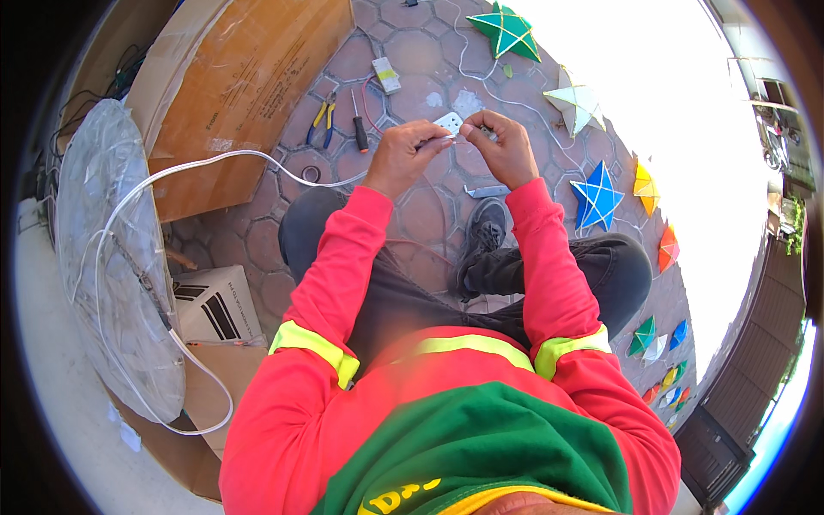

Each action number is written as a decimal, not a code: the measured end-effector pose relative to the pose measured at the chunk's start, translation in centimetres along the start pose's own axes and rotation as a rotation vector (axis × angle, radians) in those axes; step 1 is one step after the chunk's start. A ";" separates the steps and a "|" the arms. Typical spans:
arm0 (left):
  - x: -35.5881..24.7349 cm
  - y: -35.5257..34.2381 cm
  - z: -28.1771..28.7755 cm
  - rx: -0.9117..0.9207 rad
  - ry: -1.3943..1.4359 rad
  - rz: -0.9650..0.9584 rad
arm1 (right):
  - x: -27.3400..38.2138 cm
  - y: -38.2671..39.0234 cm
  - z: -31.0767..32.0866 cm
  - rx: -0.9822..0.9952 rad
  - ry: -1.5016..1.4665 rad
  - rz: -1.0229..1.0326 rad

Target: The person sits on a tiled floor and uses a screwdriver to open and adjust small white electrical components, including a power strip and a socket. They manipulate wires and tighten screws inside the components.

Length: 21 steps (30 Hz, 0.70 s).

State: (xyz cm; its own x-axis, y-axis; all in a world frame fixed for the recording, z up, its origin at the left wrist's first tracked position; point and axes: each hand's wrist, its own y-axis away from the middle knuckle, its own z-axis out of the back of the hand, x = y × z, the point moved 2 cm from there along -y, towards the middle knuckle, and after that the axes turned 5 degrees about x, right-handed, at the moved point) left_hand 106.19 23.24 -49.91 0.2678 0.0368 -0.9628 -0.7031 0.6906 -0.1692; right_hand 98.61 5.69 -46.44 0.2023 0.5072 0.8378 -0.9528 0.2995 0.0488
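head view; worn high (fisheye); faces steeply down; close over lap

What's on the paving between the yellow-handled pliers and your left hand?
In the head view, a dark-handled screwdriver lies on the paving between the yellow-handled pliers and the left hand.

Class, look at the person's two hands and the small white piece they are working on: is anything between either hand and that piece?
Nothing visible is. The left hand and right hand both already pinch the small white piece and thin wire between their fingertips. The pliers and screwdriver lie off to the left.
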 end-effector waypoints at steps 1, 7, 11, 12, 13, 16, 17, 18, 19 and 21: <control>0.2 0.1 0.3 -0.033 -0.036 0.018 | -0.5 -0.2 0.3 -0.054 -0.041 -0.019; 4.3 0.1 1.7 -0.221 0.208 0.440 | -5.7 -1.6 2.5 -0.258 -0.303 -0.261; 7.7 0.1 -1.2 -0.091 0.564 0.682 | -9.0 -0.1 -1.9 -0.056 -0.745 -0.576; 8.3 0.2 -2.0 -0.033 0.638 0.746 | -9.4 0.3 -2.9 -0.001 -0.828 -0.548; 8.6 0.2 -2.6 0.008 0.710 0.719 | -9.6 0.8 -3.7 0.057 -0.909 -0.518; 8.7 0.5 -3.5 0.079 0.863 0.688 | -9.3 1.5 -4.8 0.124 -0.989 -0.480; 8.5 0.4 -3.6 0.080 0.898 0.665 | -9.0 1.5 -4.7 0.154 -1.007 -0.433; 8.1 0.2 -3.6 0.083 0.934 0.641 | -8.8 1.4 -4.5 0.125 -0.985 -0.470; 7.8 0.1 -3.7 0.080 0.929 0.650 | -8.5 1.3 -4.3 0.126 -0.981 -0.467; 7.0 0.0 -3.8 0.069 0.919 0.668 | -7.9 1.3 -4.0 0.121 -0.924 -0.456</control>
State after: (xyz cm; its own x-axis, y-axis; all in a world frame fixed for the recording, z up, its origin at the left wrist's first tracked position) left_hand 105.55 20.78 -57.49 -0.7508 -0.1112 -0.6511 -0.4786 0.7709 0.4202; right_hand 96.69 5.25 -55.17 0.3456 -0.4667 0.8141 -0.8561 0.1985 0.4772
